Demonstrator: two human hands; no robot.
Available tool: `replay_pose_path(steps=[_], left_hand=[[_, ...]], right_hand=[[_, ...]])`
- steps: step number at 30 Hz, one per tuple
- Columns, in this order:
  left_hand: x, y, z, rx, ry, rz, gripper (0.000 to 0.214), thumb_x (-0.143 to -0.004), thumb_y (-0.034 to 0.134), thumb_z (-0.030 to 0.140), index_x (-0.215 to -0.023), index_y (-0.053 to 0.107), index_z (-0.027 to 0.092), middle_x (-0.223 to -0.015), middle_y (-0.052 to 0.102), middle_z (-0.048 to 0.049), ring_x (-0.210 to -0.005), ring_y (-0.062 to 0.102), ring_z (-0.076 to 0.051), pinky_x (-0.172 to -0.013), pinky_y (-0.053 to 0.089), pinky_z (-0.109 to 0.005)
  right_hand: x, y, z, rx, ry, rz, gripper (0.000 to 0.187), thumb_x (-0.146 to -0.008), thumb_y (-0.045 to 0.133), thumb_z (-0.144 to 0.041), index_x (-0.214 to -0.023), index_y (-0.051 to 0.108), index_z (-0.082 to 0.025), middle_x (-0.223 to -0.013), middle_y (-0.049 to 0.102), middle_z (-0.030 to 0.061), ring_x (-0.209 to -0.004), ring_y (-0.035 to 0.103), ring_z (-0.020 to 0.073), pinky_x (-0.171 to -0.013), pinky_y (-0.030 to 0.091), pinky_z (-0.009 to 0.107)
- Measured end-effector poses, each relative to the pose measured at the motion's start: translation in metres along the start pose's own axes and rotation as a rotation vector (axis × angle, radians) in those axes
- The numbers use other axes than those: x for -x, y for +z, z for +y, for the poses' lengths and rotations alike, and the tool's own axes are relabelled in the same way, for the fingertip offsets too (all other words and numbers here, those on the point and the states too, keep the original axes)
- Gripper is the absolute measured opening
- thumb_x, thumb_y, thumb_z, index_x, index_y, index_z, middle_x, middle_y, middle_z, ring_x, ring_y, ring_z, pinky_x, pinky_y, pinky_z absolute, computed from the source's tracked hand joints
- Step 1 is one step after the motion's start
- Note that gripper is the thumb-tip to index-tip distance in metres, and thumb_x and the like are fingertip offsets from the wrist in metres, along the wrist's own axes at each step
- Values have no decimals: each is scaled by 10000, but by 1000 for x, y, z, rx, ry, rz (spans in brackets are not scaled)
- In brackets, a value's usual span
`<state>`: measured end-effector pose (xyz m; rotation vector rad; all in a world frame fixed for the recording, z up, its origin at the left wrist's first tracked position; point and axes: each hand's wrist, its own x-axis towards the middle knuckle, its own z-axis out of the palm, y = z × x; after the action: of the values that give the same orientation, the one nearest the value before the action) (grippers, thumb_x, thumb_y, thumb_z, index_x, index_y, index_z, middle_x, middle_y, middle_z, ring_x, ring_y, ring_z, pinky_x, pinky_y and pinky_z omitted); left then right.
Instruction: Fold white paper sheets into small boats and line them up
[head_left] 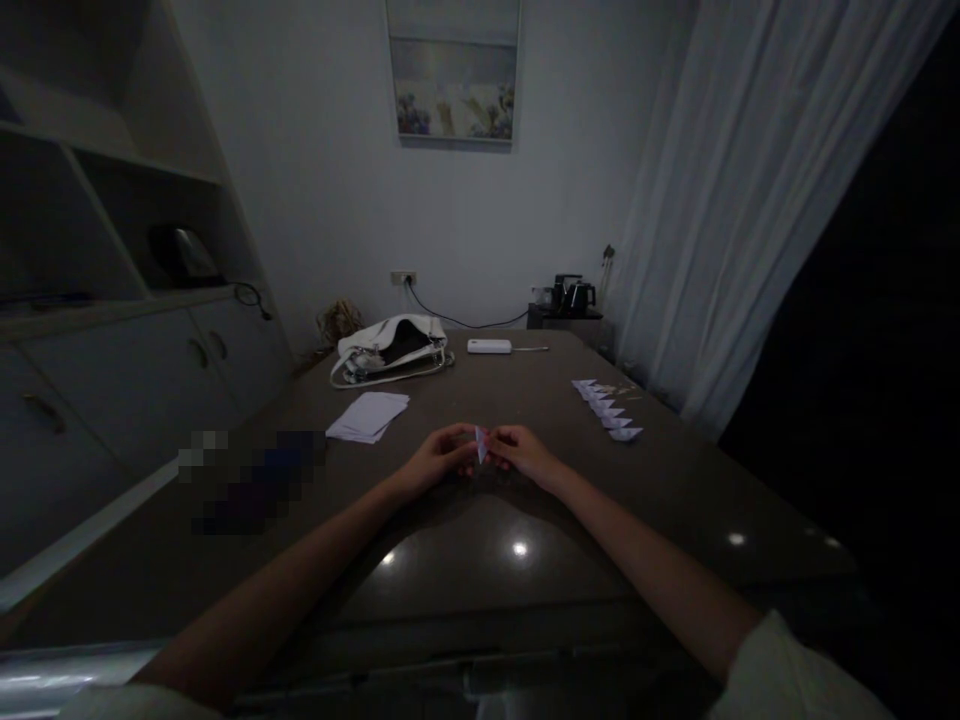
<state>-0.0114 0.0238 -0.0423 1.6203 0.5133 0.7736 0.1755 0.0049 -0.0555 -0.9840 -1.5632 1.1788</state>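
My left hand [439,457] and my right hand [521,450] meet over the middle of the dark table [480,560]. Both pinch a small folded piece of pale paper [480,443] between their fingertips, just above the tabletop. A stack of flat white paper sheets [369,416] lies to the left of my hands. A row of several folded paper shapes [606,408] is lined up to the right.
A white handbag [391,350] lies at the table's far side, with a white box-shaped device [489,346] and its cable beside it. A kettle set [571,296] stands on a low stand by the curtain [750,200]. Cabinets and shelves [112,330] line the left wall.
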Motion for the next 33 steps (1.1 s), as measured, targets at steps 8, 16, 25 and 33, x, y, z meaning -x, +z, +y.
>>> replay_pose_path(steps=[8,16,25,33], left_hand=[[-2,-2,-4,4,14,-16,465,-761,671,430,-1097,554,132,-723,604,3,-532,502,-75,-509,393,-183],[-1,-3,-4,12,12,-23,489,-754,675,436,-1115,553,130,-747,606,-7,-541,495,-76,-509,378,-185],[-1,0,0,6,5,-17,490,-744,683,435,-1102,560,125,-731,603,-4,-534,487,-78,-516,374,-191],[0,0,2,1,-9,-19,469,-760,675,415,-1110,561,124,-744,601,-6,-541,484,-74,-519,376,-184]], right_hand=[[1,0,-1,-7,0,-3,543,-624,653,-664,-687,585,-129,-609,572,-4,-462,412,69,-453,312,204],[1,0,-3,-10,18,2,527,-619,667,-651,-686,584,-135,-613,579,0,-463,417,72,-456,318,207],[0,0,-1,-14,24,-4,540,-610,662,-663,-691,577,-136,-600,574,-4,-454,411,70,-444,301,201],[2,1,-3,-13,17,-4,518,-635,662,-640,-687,585,-131,-610,563,-5,-466,408,69,-456,306,203]])
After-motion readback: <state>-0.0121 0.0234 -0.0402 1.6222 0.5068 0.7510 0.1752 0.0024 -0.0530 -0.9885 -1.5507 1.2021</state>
